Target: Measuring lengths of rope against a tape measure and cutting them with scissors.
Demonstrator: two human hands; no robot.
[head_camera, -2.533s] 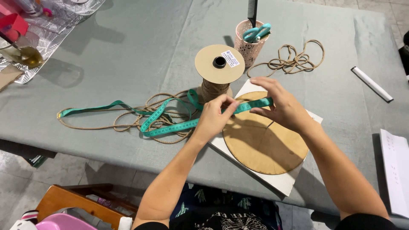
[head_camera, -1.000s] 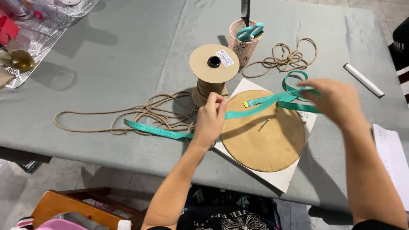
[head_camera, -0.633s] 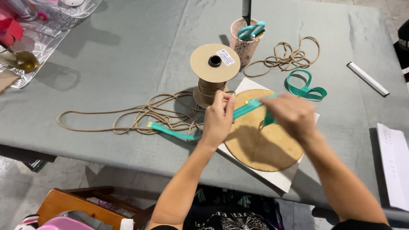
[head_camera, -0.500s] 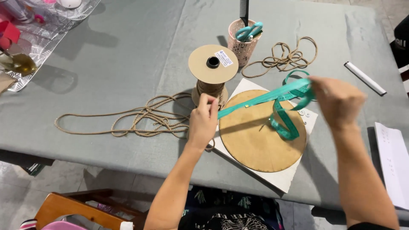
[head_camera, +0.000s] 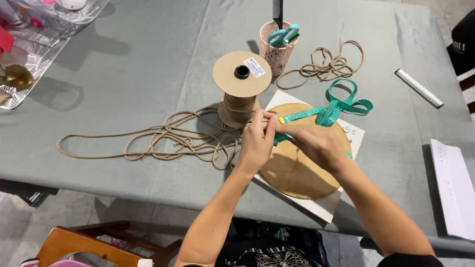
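My left hand [head_camera: 257, 141] pinches a teal measuring tape [head_camera: 330, 111] near its yellow end, at the left rim of a round brown disc [head_camera: 297, 170]. My right hand [head_camera: 316, 146] lies over the disc beside the left hand, fingers closed on the same tape. The rest of the tape is bunched in loops at the disc's far right edge. The disc rests on a white sheet [head_camera: 324, 210]. Just beyond my left hand stands a spool of jute cord [head_camera: 241, 89], upright.
Loose jute cord [head_camera: 158, 141] sprawls left of the spool; another coil [head_camera: 329, 64] lies behind the disc. A pink cup [head_camera: 277, 47] holds teal scissors and a comb. White ruler [head_camera: 418, 88] and white paper [head_camera: 455, 188] at right. Plastic trays [head_camera: 39, 44] far left. Wooden chair [head_camera: 99, 244] below.
The tape has been drawn hand over hand from the left across the disc to its right side, where it now piles in loops. My right hand has come back beside my left.
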